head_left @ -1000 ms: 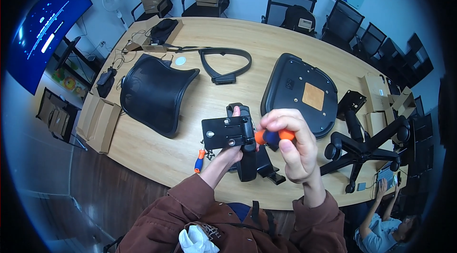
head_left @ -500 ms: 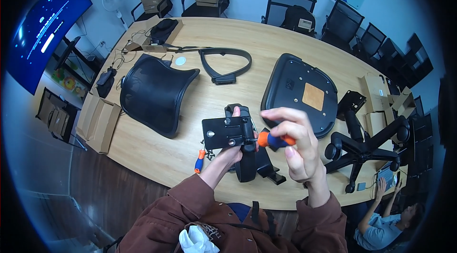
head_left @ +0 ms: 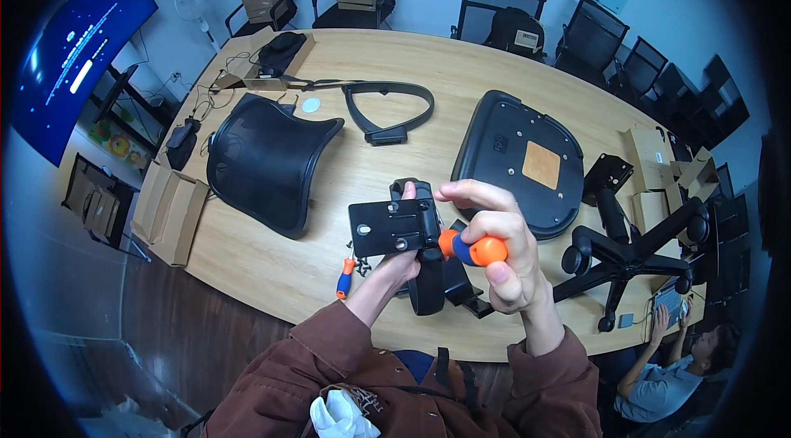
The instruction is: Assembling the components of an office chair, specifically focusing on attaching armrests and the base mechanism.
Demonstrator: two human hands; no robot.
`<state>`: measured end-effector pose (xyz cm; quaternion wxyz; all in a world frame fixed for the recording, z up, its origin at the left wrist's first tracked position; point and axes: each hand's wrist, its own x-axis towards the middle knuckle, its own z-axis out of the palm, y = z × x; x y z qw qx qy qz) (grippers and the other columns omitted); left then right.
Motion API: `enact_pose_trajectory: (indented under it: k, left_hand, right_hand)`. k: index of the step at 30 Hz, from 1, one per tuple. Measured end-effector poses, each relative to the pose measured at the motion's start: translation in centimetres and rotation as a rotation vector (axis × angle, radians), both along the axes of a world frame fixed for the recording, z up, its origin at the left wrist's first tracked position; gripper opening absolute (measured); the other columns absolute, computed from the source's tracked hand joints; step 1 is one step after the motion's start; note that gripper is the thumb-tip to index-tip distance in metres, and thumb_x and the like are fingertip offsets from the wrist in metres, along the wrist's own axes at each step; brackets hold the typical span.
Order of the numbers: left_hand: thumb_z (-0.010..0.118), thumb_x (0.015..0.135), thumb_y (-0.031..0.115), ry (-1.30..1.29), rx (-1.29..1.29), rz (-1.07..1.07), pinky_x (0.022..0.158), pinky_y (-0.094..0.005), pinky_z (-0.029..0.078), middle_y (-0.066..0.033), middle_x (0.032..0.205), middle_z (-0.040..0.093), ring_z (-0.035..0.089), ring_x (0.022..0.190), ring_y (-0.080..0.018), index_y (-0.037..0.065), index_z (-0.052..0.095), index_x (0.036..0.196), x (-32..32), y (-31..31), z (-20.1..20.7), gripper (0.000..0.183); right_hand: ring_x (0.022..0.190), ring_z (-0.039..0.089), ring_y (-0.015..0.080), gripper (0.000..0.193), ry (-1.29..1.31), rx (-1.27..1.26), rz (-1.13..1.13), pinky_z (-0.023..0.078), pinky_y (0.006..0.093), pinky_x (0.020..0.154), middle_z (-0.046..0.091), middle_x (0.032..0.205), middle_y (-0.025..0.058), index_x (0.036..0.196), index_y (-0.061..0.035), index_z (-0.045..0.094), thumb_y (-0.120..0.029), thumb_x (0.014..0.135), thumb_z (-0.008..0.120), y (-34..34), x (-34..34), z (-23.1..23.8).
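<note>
My left hand [head_left: 401, 263] grips a black metal bracket plate [head_left: 379, 229] joined to a black chair armrest [head_left: 427, 290], from beneath; most of its fingers are hidden. In my right hand [head_left: 509, 250], thumb and fingers close round the handle of an orange and blue screwdriver [head_left: 464, 251], while the index finger stretches out past it. The screwdriver points left at the bracket's edge; its tip is hidden. Several dark screws [head_left: 362, 267] lie by a second orange and blue screwdriver [head_left: 345, 279] on the table, left of my left wrist.
A mesh backrest [head_left: 268, 166] lies left, an upturned seat [head_left: 527, 162] right, and a loop-shaped armrest [head_left: 391, 112] behind. The wheeled chair base [head_left: 630, 257] is at the right, near cardboard boxes [head_left: 651, 159]. An open carton [head_left: 169, 211] stands at the left edge. Another person [head_left: 671, 372] sits lower right at a laptop.
My right hand has turned slightly with the screwdriver, whose handle end now faces more toward me. The bracket in my left hand has hardly moved.
</note>
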<state>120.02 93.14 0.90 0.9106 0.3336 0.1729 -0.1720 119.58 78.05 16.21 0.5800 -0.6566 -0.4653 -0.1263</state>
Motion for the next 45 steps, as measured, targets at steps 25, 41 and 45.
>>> enact_pose_trajectory:
  k: [25,41,45]
  left_hand:
    - [0.046,0.084,0.083,0.034,0.108,0.025,0.052,-0.0363,0.055,-0.0080,0.066,0.059,0.062,0.054,-0.0203,0.008,0.060,0.079,-1.5,-0.2,3.2,0.076]
    - [0.042,0.094,0.071,0.042,-0.029,-0.045,0.074,-0.0327,0.055,-0.0052,0.096,0.062,0.063,0.084,-0.0134,0.011,0.061,0.101,-1.2,0.4,1.6,0.063]
    - [0.043,0.093,0.073,0.033,-0.021,-0.047,0.072,-0.0329,0.055,-0.0055,0.093,0.062,0.063,0.081,-0.0139,0.011,0.061,0.098,-1.2,0.0,1.6,0.065]
  right_hand:
    - [0.084,0.056,0.0196,0.061,0.031,0.051,-0.108,0.049,0.0326,0.076,0.047,0.099,0.0106,0.102,-0.0076,0.049,-0.059,0.081,0.074,0.5,0.0,-1.7]
    - [0.105,0.065,0.0270,0.057,0.084,-0.045,0.055,0.055,0.0398,0.088,0.064,0.112,0.0224,0.119,-0.0028,0.045,-0.025,0.082,0.082,0.6,-0.5,-0.3]
    - [0.079,0.053,0.0161,0.052,0.200,0.153,-0.044,0.046,0.0298,0.074,0.058,0.092,0.0116,0.109,-0.0084,0.043,-0.043,0.087,0.075,2.1,-0.6,-1.3]
